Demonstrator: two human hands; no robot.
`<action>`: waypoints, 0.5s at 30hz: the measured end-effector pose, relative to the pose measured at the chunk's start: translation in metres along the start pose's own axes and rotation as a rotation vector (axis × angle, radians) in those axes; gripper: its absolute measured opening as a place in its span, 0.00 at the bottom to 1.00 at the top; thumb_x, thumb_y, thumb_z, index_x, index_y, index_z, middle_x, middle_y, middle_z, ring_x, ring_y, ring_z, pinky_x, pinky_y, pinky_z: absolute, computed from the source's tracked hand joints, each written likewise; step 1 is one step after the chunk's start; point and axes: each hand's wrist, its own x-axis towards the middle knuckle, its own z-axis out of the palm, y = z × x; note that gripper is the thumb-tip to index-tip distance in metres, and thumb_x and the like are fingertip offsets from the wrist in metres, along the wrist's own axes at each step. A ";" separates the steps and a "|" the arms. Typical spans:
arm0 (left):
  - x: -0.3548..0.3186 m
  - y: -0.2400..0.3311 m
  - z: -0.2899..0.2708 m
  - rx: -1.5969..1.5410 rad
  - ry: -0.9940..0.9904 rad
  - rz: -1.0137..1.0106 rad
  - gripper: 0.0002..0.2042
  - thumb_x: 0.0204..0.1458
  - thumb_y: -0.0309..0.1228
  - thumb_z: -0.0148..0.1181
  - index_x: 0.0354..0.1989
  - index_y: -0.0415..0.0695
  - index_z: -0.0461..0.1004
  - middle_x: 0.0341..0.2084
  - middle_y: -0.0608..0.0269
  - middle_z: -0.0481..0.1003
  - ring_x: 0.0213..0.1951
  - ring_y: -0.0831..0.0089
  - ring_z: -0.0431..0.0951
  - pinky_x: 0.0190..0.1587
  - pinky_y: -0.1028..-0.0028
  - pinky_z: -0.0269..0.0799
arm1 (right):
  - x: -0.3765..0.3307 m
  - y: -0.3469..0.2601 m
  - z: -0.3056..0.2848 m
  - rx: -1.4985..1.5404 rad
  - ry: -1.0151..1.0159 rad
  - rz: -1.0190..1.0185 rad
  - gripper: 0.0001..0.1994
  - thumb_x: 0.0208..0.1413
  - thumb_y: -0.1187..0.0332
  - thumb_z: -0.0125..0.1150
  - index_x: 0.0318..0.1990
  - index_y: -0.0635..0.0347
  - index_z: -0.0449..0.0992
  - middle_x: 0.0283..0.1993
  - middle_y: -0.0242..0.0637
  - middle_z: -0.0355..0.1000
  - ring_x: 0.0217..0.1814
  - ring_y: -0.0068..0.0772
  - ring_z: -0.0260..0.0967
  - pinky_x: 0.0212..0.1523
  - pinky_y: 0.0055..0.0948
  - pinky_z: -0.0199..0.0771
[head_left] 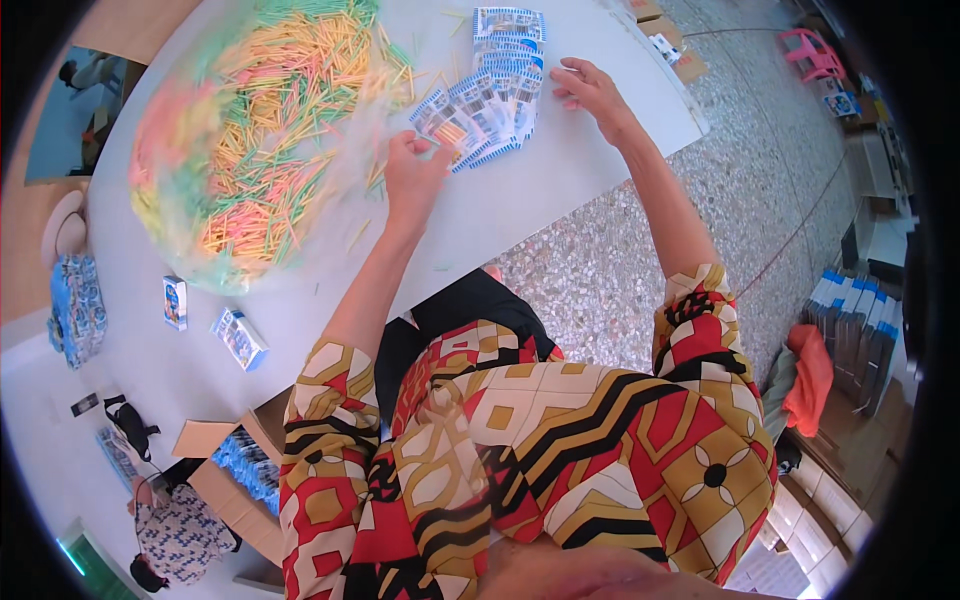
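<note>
Several small blue-and-white packets (500, 95) lie fanned and overlapping on the white table. My left hand (412, 172) has its fingertips pinched at the lower left edge of the nearest packet (447, 124), through whose clear window yellow and pink sticks show. My right hand (595, 95) is just right of the packets, with its fingers bent but apart and nothing in them. To the left, a big clear plastic bag (165, 190) lies spread wide, heaped with thin yellow, pink and green sticks (280, 110). A few loose sticks lie between the bag and the packets.
Two small blue-and-white boxes (240, 338) stand near the table's (590, 180) left front. An open cardboard box (225, 490) of blue packets sits lower left, near another person (185, 535). Stacked bundles (850, 330) and a pink stool (812, 55) are at right.
</note>
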 end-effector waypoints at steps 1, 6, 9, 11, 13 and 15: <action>0.005 -0.002 0.005 0.029 -0.007 0.014 0.29 0.43 0.32 0.65 0.52 0.32 0.60 0.35 0.61 0.70 0.26 0.77 0.73 0.24 0.79 0.68 | 0.003 -0.003 -0.003 -0.016 -0.020 0.005 0.34 0.50 0.52 0.60 0.56 0.71 0.60 0.45 0.45 0.70 0.43 0.29 0.68 0.40 0.25 0.69; 0.026 -0.009 0.023 0.123 0.046 0.102 0.32 0.38 0.34 0.68 0.51 0.32 0.61 0.31 0.62 0.71 0.29 0.75 0.74 0.29 0.76 0.68 | 0.015 -0.014 -0.002 -0.073 -0.058 0.042 0.33 0.50 0.51 0.59 0.55 0.69 0.63 0.45 0.40 0.69 0.45 0.28 0.65 0.43 0.24 0.63; 0.028 0.001 0.031 0.199 0.048 0.092 0.32 0.35 0.37 0.70 0.49 0.35 0.64 0.30 0.63 0.72 0.33 0.70 0.75 0.35 0.71 0.69 | 0.021 -0.020 0.002 -0.126 -0.081 0.021 0.33 0.49 0.50 0.59 0.55 0.69 0.64 0.43 0.39 0.69 0.43 0.27 0.65 0.41 0.23 0.62; 0.030 0.007 0.035 0.243 0.049 0.079 0.32 0.34 0.37 0.70 0.49 0.36 0.65 0.30 0.64 0.73 0.34 0.70 0.75 0.36 0.71 0.69 | 0.026 -0.025 0.003 -0.185 -0.091 0.029 0.31 0.49 0.48 0.59 0.52 0.67 0.68 0.39 0.35 0.70 0.41 0.25 0.64 0.40 0.22 0.61; 0.032 0.010 0.037 0.279 0.028 0.086 0.33 0.33 0.37 0.71 0.49 0.38 0.66 0.29 0.65 0.73 0.34 0.69 0.75 0.37 0.71 0.70 | 0.035 -0.025 0.000 -0.222 -0.121 0.051 0.30 0.49 0.48 0.59 0.50 0.66 0.70 0.38 0.34 0.71 0.40 0.25 0.64 0.40 0.22 0.61; 0.036 0.011 0.037 0.284 0.012 0.100 0.33 0.32 0.37 0.72 0.49 0.38 0.66 0.30 0.64 0.73 0.35 0.69 0.75 0.37 0.70 0.70 | 0.042 -0.027 0.002 -0.258 -0.155 0.068 0.29 0.49 0.47 0.59 0.48 0.64 0.71 0.36 0.33 0.71 0.39 0.24 0.64 0.40 0.23 0.60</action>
